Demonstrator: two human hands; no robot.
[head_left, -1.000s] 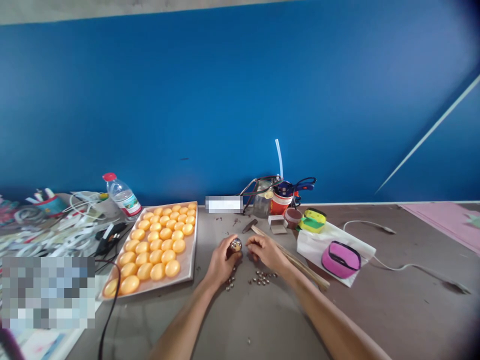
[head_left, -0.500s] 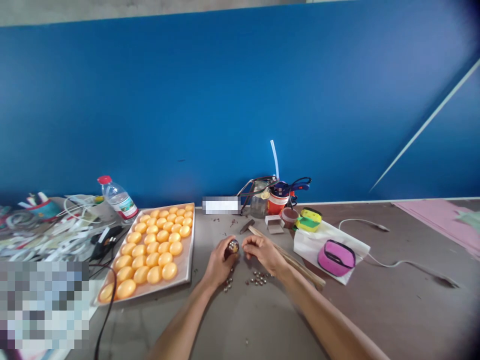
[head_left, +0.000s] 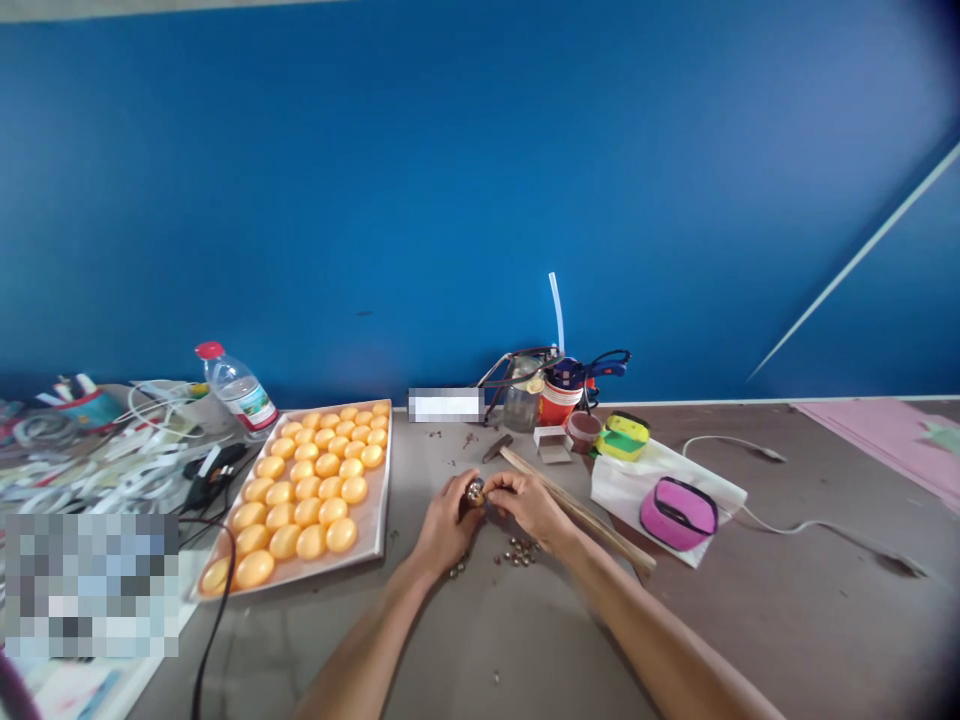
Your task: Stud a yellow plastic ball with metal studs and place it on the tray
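My left hand is wrapped round a shiny ball with silver and gold spots. Close against the ball's right side, my right hand has its thumb and finger pinched together; whatever lies between them is too small to make out. Below the right hand, a cluster of small shiny metallic beads lies on the table, with a few more beads by the left wrist. A hammer with a wooden handle rests just beyond my right hand and forearm.
Left stands a tray of orange balls, with a bottle and tangled cables behind it. A jar, red cup and small white box stand ahead. Rightward are a pink pouch and white cable.
My right hand has closed the small gap and now meets the ball in my left hand. The whole view has shifted slightly.
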